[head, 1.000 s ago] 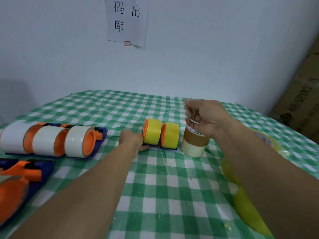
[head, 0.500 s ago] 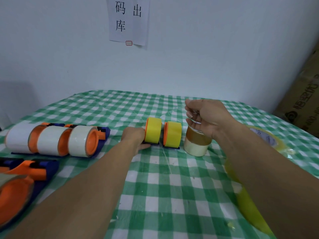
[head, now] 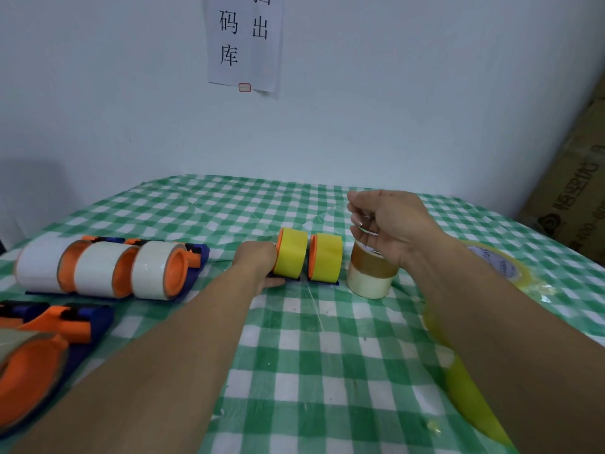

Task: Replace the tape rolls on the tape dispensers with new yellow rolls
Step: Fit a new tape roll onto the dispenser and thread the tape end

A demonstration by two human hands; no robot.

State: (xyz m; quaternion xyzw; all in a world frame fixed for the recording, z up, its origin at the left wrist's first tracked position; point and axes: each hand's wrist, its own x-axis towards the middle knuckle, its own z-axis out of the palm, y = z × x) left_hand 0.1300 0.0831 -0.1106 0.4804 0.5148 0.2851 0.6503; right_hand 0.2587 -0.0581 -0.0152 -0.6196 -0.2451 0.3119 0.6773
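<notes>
Yellow rolls stand side by side on blue dispensers at the middle of the green-checked desk. The left hand lies against the left side of the yellow rolls with its thumb flat on the cloth. Its fingers are hidden, so its grip cannot be told. Just right of the yellow rolls stands a stack of brown and cream rolls. The right hand hovers above it, fingers curled, though whether they pinch anything is unclear. Well left of the yellow rolls lie three white-rolled dispensers.
</notes>
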